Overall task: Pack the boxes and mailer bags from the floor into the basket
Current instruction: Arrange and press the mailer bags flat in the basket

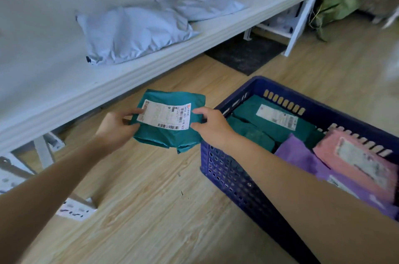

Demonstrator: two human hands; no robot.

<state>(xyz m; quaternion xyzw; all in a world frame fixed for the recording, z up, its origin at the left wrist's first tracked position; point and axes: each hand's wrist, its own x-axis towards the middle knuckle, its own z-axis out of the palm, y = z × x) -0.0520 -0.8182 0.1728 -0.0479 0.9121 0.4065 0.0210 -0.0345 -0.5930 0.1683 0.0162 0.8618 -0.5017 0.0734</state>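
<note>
Teal mailer bag [168,137] is held above the floor [151,199], just left of the basket [226,168]. Left hand [116,127] and right hand [212,127]: fingers pinching opposite edges. Suggest swinging it right and laying it flat, label up, on the teal parcels [248,110]. Label reads roughly "X27 21K-G3"; rest illegible.

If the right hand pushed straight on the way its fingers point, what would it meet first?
The teal mailer bag it pinches. The right hand points left across it, so next probably comes the left hand, though depth is unclear.
</note>
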